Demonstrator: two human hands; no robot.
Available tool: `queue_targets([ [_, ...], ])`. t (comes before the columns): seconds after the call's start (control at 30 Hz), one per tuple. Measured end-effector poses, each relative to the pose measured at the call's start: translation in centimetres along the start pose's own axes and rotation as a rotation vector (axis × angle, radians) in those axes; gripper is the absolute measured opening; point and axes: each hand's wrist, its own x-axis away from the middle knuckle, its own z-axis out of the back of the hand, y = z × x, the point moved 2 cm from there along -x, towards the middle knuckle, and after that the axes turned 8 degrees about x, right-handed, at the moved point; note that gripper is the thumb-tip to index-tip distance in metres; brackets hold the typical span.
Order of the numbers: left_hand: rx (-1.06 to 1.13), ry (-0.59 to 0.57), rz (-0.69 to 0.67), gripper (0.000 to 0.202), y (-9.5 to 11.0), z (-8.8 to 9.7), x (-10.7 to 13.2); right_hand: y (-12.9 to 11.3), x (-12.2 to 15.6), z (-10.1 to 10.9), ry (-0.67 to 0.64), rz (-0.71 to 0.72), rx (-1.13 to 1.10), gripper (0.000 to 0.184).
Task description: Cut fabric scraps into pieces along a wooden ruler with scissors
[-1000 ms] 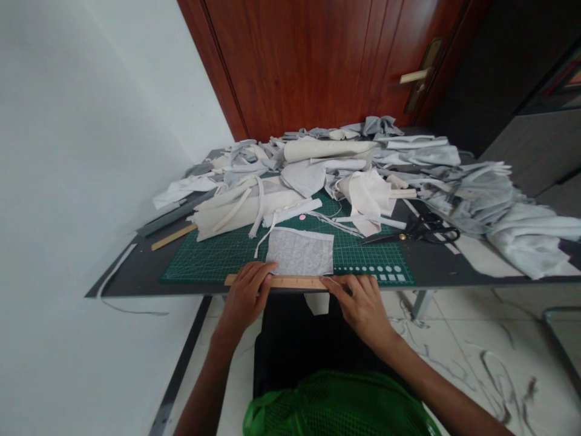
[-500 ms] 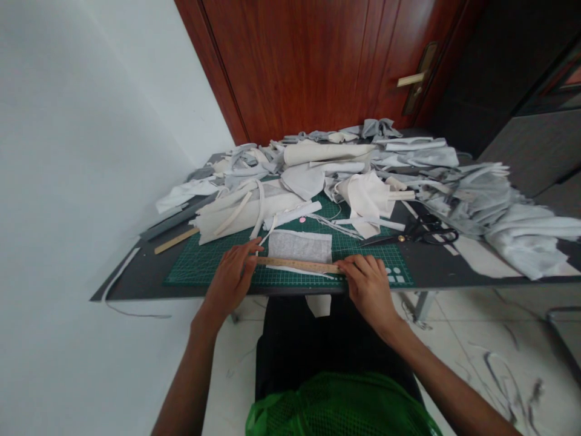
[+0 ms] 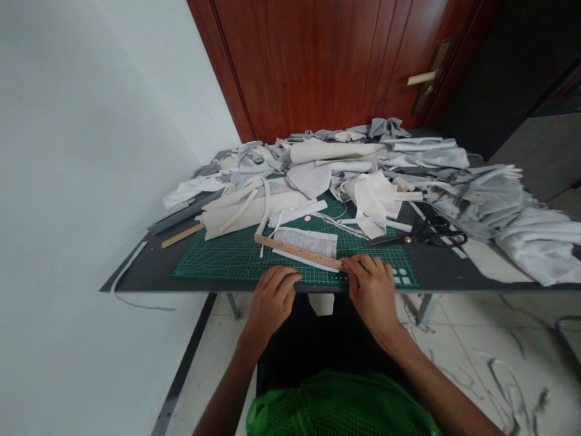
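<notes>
My right hand [image 3: 373,287] grips the right end of a wooden ruler [image 3: 299,250] between thumb and fingers. The ruler slants across a small grey fabric piece [image 3: 318,242] with a white edge, its left end further from me. At the front edge of the green cutting mat [image 3: 218,257] is my left hand [image 3: 273,297], off the ruler, its fingers loosely bent with nothing visible in them. A narrow white strip [image 3: 308,262] shows along the near side of the fabric piece, below the ruler.
Black scissors [image 3: 422,238] lie right of the fabric piece. Heaped grey and white cloth [image 3: 476,194] covers the table's back and right. A second wooden strip [image 3: 183,235] lies at the left. The table's front edge [image 3: 149,292] is close to me.
My left hand has let go of the ruler's left end and moved right and toward me. The ruler has swung from nearly level to a slant, its left end further away. My right hand keeps its end.
</notes>
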Motion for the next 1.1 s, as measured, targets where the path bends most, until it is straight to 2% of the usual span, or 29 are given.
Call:
queue_targets([
  [0.1,0.024,-0.025,0.008,0.031,0.2,-0.9,-1.0,-0.2,-0.2,0.1,0.001,-0.029,0.061,0.021],
  [0.2,0.041,-0.024,0.053,0.028,-0.2,-0.9,-2.5,-0.3,-0.5,-0.3,-0.009,-0.031,0.073,0.019],
  [0.4,-0.017,-0.222,0.048,0.028,-0.6,-1.3,-4.5,-0.1,-0.5,-1.2,-0.049,-0.004,0.078,0.021],
  [0.5,-0.031,-0.262,0.035,0.028,-0.6,-1.4,-4.7,-0.1,-0.5,-1.2,-0.052,0.0,0.063,0.02],
  [0.77,-0.075,-0.275,0.006,0.022,-0.5,-0.7,-4.4,-0.3,-0.7,-1.0,-0.06,0.0,0.053,0.019],
  [1.1,-0.029,-0.23,-0.069,0.02,-0.8,-0.4,-1.5,0.0,-0.8,-1.3,-0.046,0.057,0.003,0.02],
])
